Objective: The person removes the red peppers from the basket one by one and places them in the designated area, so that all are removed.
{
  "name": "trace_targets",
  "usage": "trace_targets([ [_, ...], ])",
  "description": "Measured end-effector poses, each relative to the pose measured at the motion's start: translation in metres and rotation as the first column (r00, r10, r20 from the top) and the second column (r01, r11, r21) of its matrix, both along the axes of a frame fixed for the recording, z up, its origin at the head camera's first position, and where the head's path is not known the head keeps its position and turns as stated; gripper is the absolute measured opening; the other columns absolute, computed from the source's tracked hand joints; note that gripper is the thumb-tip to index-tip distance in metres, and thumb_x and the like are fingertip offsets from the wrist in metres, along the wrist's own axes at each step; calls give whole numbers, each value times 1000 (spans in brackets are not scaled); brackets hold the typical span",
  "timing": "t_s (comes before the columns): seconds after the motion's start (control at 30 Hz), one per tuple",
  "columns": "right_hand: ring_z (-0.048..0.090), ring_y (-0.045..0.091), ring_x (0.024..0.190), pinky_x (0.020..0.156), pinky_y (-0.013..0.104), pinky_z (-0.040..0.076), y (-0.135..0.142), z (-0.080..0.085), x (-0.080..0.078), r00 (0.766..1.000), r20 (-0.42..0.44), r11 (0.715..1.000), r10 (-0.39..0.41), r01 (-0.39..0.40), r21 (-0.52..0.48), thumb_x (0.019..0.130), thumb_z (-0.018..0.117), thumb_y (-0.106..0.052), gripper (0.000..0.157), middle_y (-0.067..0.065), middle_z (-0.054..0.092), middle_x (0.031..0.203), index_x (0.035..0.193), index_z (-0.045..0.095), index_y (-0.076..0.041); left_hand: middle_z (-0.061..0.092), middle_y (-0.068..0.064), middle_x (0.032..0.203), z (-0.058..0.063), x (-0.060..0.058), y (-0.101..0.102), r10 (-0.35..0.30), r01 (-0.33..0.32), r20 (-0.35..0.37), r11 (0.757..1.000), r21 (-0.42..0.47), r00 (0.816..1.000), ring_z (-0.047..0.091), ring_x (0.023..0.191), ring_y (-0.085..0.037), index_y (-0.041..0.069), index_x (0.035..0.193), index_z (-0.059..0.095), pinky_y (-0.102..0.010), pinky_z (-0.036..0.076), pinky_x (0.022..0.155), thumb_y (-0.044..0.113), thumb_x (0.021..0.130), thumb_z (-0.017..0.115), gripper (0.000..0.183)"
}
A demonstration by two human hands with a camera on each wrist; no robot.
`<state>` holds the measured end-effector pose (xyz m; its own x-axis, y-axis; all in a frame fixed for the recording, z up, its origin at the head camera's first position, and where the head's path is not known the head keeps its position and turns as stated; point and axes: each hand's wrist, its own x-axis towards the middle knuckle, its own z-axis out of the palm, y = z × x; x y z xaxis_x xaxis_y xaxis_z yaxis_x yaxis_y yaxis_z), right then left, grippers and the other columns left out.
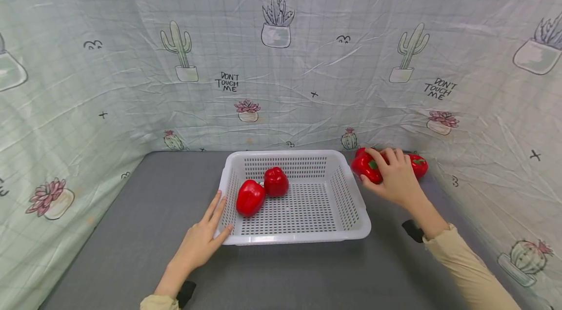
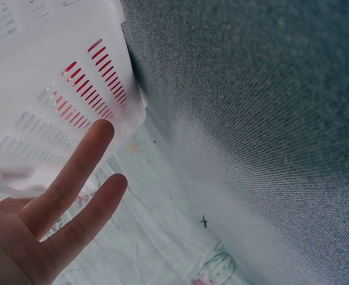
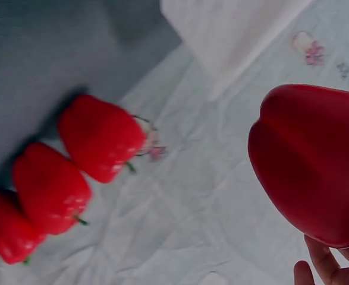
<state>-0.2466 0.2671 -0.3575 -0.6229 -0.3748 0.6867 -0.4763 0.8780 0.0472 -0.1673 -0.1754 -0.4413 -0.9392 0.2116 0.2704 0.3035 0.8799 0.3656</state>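
My right hand (image 1: 397, 178) grips a red bell pepper (image 1: 363, 166) just right of a white plastic basket (image 1: 298, 238). The right wrist view shows that held pepper (image 3: 311, 160) large, with fingertips (image 3: 323, 258) at its lower end. Two more red bell peppers lie inside the basket, one tilted by the left wall (image 1: 250, 198) and another behind it (image 1: 276, 182). With fingers spread, my left hand (image 1: 202, 239) rests on the basket's left rim. Up close in the left wrist view, two straight fingers (image 2: 82, 160) reach along the slotted basket wall (image 2: 25, 77).
Three other red peppers (image 3: 52, 190) stand in a row on the grey tabletop (image 1: 145, 232), at its back right corner, partly behind my right hand in the head view. A cactus-printed sheet (image 1: 307, 75) hangs around the back and sides of the table.
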Motion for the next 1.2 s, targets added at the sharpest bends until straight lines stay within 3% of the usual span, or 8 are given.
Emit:
trace_targets([
  [0.33, 41, 40, 87, 73, 56, 31, 31, -29, -19, 992, 95, 996, -82, 85, -22, 62, 69, -28, 61, 24, 49, 99, 117, 51, -7, 19, -4, 150, 0, 1, -1, 3, -3, 7, 1000, 9, 1000, 60, 74, -22, 13, 141, 26, -40, 51, 66, 34, 83, 57, 69],
  [0.63, 39, 39, 92, 73, 53, 30, 50, -48, -27, 964, 224, 977, -141, 98, 192, 70, 63, -32, 63, 23, 49, 107, 126, 43, -10, 19, -4, 150, -1, 0, -1, -3, 3, -10, 1000, 11, 1000, 61, 77, -22, 13, 141, 26, -41, 51, 68, 35, 84, 56, 69],
  [0.83, 40, 39, 92, 72, 53, 32, 58, -64, -36, 977, 189, 958, -100, 43, 283, 69, 63, -32, 61, 21, 50, 106, 124, 46, -9, 18, -4, 150, -1, 0, -1, 1, -1, 5, 1000, 12, 1000, 60, 76, -21, 13, 142, 25, -41, 51, 69, 34, 84, 56, 69],
  [1.2, 38, 40, 93, 73, 51, 35, 61, -78, -47, 972, 230, 959, -46, -21, 282, 70, 64, -27, 59, 24, 49, 104, 122, 48, -5, 18, -4, 150, -3, 0, -1, 5, -5, 11, 1000, 18, 1000, 61, 79, -22, 14, 142, 25, -41, 52, 69, 33, 84, 56, 68],
])
